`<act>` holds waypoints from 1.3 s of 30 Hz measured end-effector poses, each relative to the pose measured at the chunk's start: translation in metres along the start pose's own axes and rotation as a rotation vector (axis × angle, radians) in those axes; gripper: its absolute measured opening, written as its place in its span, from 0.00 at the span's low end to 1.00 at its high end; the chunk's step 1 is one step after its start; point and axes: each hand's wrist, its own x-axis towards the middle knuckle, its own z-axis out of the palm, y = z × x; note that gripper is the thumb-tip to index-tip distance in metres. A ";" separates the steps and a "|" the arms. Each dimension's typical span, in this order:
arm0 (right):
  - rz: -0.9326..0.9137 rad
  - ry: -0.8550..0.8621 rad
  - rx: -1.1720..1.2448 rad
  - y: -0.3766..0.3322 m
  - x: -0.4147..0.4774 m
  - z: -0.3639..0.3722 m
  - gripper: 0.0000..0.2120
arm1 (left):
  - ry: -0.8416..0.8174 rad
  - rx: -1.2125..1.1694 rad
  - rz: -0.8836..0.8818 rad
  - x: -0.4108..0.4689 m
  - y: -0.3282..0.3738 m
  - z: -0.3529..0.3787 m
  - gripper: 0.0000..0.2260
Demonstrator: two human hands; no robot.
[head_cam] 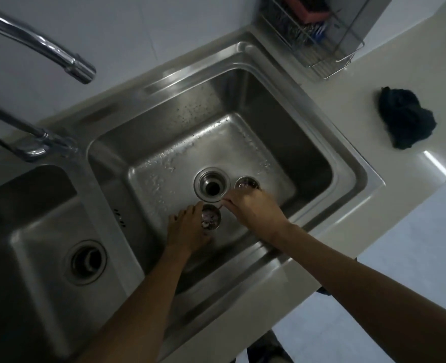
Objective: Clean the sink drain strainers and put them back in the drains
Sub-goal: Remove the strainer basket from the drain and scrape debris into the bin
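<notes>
Two steel drain strainers are in the right basin (308,158) of a double steel sink. One strainer (211,218), holding pinkish food scraps, is gripped by my left hand (188,231) just below the open right drain (212,185). The second strainer (246,182) stands on the basin floor to the right of that drain. My right hand (253,210) reaches over between the two strainers, its fingers pinched at the rim or thin handle of the held strainer. The left basin's drain (88,262) is also open, with no strainer in it.
A chrome tap spout (67,58) hangs at the upper left, with a tap base (37,146) between the basins. A dark crumpled cloth (406,119) lies on the pale counter at the right. A wire rack (318,35) stands in the back corner.
</notes>
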 end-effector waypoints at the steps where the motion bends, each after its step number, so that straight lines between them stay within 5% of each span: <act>1: -0.006 -0.035 -0.018 -0.002 0.002 0.003 0.15 | 0.015 -0.006 0.005 0.001 0.000 0.001 0.42; 15: -0.090 0.157 0.041 -0.009 -0.010 -0.032 0.11 | 0.338 -0.256 0.029 -0.027 0.031 -0.037 0.35; 23: 0.028 0.397 0.209 0.024 -0.080 -0.118 0.12 | 0.571 -0.400 0.262 -0.082 0.157 -0.115 0.32; 25: 0.127 0.495 0.230 0.081 -0.153 -0.159 0.13 | 0.598 -0.365 0.396 -0.112 0.249 -0.113 0.33; 30: 0.295 0.646 0.378 0.115 -0.220 -0.181 0.10 | 0.699 -0.407 0.500 -0.131 0.313 -0.095 0.30; 34: 0.552 0.769 0.590 0.193 -0.329 -0.167 0.08 | 0.547 -0.376 0.605 -0.146 0.419 -0.019 0.33; 39: 0.837 0.746 0.759 0.257 -0.408 -0.060 0.08 | 0.330 -0.311 0.545 -0.114 0.470 0.109 0.36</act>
